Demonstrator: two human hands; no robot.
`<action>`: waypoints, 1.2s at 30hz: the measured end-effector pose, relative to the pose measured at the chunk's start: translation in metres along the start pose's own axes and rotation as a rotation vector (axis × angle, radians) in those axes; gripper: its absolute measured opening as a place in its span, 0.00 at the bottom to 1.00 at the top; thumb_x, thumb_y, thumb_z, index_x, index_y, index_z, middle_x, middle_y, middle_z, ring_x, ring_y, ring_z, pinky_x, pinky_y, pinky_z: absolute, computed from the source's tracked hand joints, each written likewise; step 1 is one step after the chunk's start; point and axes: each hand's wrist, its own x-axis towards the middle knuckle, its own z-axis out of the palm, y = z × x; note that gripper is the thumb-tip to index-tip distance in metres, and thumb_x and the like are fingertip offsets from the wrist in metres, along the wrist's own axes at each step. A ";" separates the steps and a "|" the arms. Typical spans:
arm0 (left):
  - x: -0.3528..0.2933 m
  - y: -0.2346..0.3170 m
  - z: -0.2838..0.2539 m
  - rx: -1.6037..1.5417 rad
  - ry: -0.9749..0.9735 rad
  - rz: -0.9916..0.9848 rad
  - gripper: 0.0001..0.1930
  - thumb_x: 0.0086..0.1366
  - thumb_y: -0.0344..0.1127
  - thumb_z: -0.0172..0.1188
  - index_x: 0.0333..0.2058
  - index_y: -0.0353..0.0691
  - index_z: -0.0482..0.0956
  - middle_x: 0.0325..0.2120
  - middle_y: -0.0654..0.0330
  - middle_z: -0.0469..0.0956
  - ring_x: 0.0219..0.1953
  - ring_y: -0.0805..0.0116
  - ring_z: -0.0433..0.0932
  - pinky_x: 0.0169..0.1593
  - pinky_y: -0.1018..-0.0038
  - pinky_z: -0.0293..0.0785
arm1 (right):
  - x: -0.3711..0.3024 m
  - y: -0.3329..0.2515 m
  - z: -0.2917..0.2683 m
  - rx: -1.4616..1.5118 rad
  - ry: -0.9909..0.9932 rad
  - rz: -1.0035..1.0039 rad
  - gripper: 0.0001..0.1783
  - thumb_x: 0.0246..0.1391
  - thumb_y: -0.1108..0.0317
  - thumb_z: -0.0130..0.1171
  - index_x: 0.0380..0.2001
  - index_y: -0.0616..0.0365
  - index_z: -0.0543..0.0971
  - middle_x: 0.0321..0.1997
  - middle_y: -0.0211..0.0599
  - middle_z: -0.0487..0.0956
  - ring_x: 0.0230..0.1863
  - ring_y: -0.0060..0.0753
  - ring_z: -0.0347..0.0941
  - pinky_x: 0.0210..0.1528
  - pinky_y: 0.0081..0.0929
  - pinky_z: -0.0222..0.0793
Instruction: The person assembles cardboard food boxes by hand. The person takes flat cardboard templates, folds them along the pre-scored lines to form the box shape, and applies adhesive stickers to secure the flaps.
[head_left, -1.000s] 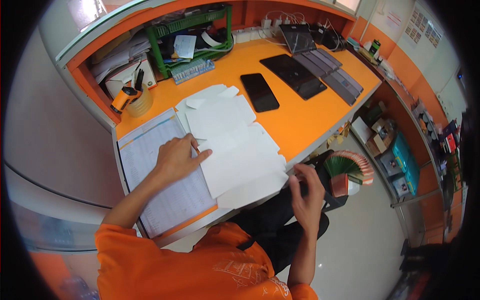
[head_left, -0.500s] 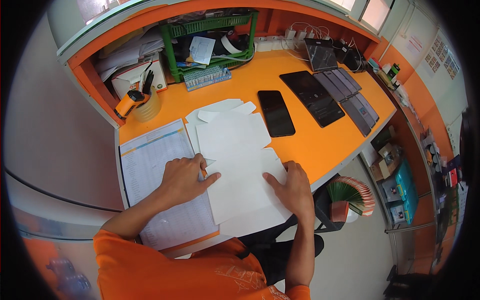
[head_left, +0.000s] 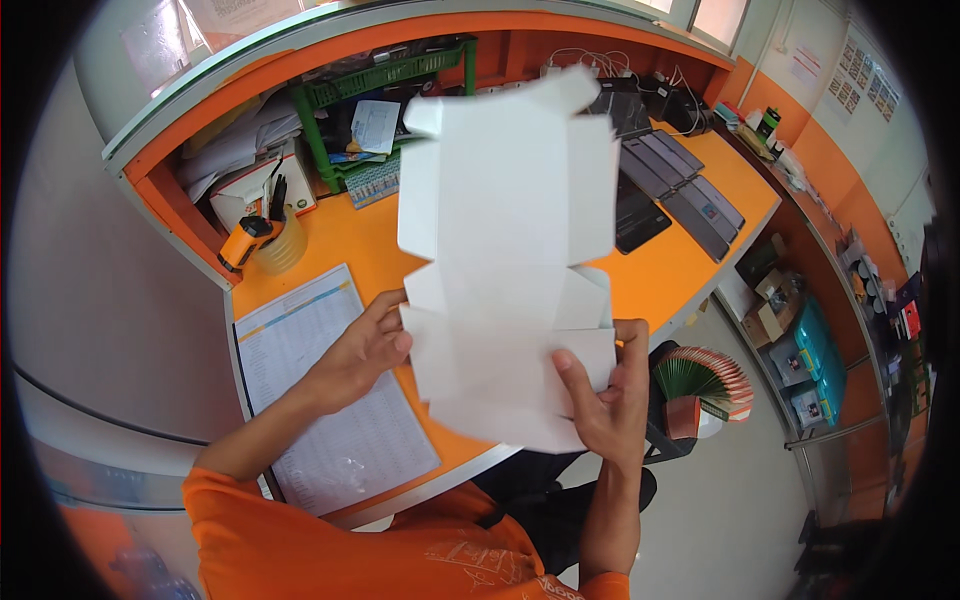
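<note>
A flat white cardboard box blank (head_left: 505, 230) with side flaps and cut notches is raised in front of me, tilted up off the desk. My right hand (head_left: 610, 395) grips its lower right edge, thumb on the front and fingers partly behind. At the lower left edge is my left hand (head_left: 365, 355), thumb by the front and fingertips reaching behind the card. Just under my left hand, a printed table sheet (head_left: 345, 400) lies on the orange desk. The raised card hides the middle of the desk.
Behind the card's right edge lie a black tablet (head_left: 640, 215) and several grey phones (head_left: 690, 200). At the left stand a pen cup (head_left: 278, 245) with an orange-black tool (head_left: 245, 240) and a green plastic rack (head_left: 320, 140). A stool (head_left: 665, 430) holds a fanned sample book (head_left: 705, 375).
Both hands have lifted the box blank from the desk and tilted it upward. Its flaps have spread out, and it now covers the black phone that was visible before.
</note>
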 end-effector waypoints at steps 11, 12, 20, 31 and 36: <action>0.034 -0.023 0.020 0.165 0.149 0.547 0.21 0.69 0.23 0.56 0.59 0.34 0.63 0.53 0.54 0.69 0.58 0.66 0.67 0.63 0.72 0.61 | 0.014 0.062 0.018 0.137 0.050 0.039 0.20 0.59 0.72 0.64 0.45 0.65 0.64 0.36 0.47 0.81 0.42 0.32 0.78 0.43 0.31 0.75; 0.034 -0.034 0.014 0.166 0.148 0.545 0.21 0.69 0.23 0.56 0.59 0.34 0.63 0.53 0.54 0.69 0.58 0.66 0.67 0.63 0.72 0.61 | 0.014 0.072 0.016 0.138 0.050 0.042 0.20 0.59 0.72 0.64 0.45 0.65 0.64 0.36 0.47 0.81 0.42 0.32 0.78 0.43 0.31 0.75; 0.063 -0.081 -0.011 -0.404 -0.381 0.534 0.14 0.67 0.34 0.60 0.46 0.38 0.67 0.45 0.41 0.73 0.49 0.47 0.76 0.53 0.51 0.77 | 0.024 0.067 0.014 -0.074 0.006 -0.250 0.21 0.53 0.70 0.65 0.47 0.59 0.69 0.47 0.44 0.80 0.44 0.33 0.78 0.42 0.28 0.75; 0.042 -0.061 0.014 0.043 0.164 0.514 0.11 0.71 0.30 0.55 0.49 0.31 0.72 0.44 0.57 0.77 0.50 0.69 0.74 0.57 0.73 0.67 | 0.017 0.077 0.033 0.218 0.072 -0.014 0.08 0.58 0.71 0.65 0.35 0.66 0.80 0.32 0.30 0.81 0.33 0.20 0.73 0.39 0.23 0.68; 0.041 -0.052 -0.002 0.309 0.109 0.310 0.15 0.70 0.32 0.59 0.50 0.30 0.71 0.42 0.59 0.79 0.46 0.71 0.77 0.51 0.76 0.72 | 0.022 0.067 0.022 -0.013 0.012 -0.136 0.17 0.56 0.72 0.65 0.46 0.67 0.74 0.36 0.46 0.85 0.33 0.39 0.81 0.39 0.27 0.73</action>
